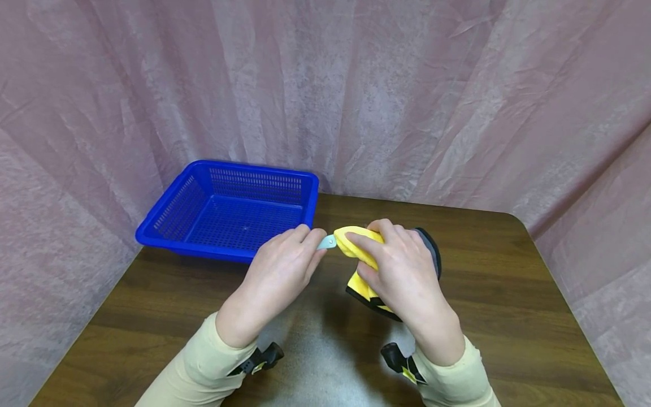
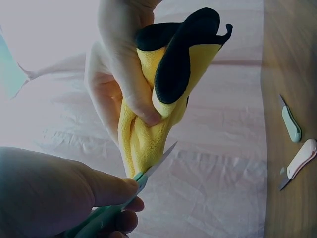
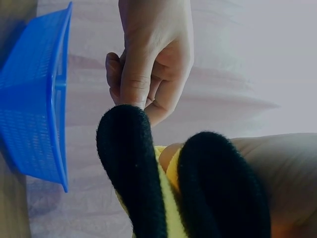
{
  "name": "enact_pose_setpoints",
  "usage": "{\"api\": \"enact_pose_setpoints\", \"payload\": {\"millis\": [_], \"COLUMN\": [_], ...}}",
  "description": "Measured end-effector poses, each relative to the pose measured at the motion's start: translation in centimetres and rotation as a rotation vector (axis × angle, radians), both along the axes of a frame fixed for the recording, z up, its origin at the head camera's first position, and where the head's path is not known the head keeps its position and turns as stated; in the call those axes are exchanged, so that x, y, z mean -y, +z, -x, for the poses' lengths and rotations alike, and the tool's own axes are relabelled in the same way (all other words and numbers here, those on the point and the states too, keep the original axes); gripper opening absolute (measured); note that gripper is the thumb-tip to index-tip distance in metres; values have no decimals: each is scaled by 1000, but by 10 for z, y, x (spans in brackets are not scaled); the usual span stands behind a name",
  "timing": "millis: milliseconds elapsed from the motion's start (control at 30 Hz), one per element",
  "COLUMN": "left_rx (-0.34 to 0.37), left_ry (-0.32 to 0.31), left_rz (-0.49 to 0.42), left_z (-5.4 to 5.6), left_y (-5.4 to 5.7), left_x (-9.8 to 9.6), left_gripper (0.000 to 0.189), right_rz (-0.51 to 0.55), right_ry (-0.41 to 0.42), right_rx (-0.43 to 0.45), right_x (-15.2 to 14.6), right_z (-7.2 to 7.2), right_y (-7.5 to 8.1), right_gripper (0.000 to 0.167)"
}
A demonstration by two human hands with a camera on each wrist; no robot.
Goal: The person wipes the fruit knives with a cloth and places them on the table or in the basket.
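We see a pale green knife [image 2: 100,220] above the table [image 1: 508,271], near the blue basket [image 1: 203,250]. Its bare metal blade tapers to a point against the folded yellow cloth [image 1: 356,243], which is edged in black. The left hand [image 1: 277,265] curls its fingers round the handle; the right hand [image 1: 407,271] pinches the cloth. We cannot read the yellow mark on the left wrist strap [image 1: 251,362].
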State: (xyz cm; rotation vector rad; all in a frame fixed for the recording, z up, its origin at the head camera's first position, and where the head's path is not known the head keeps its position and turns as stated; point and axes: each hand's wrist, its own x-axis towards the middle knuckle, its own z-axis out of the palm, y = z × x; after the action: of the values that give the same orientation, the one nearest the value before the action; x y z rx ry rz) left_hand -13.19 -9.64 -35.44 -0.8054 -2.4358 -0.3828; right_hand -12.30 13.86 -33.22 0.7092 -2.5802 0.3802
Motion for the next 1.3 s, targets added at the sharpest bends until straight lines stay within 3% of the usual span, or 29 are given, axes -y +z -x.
{"api": "enact_pose_setpoints", "payload": {"millis": [1300], "left_rx": [-22], "left_ry": [16], "left_rz": [-5], "left_z": [1], "left_y": [3], "left_x": [4], "left_gripper": [20], "right_rz": [33], "right_ry": [-72], "right_rx": [16], "right_x": [-14], "right_z": [7], "right_y": [1], "right_gripper": [50]}}
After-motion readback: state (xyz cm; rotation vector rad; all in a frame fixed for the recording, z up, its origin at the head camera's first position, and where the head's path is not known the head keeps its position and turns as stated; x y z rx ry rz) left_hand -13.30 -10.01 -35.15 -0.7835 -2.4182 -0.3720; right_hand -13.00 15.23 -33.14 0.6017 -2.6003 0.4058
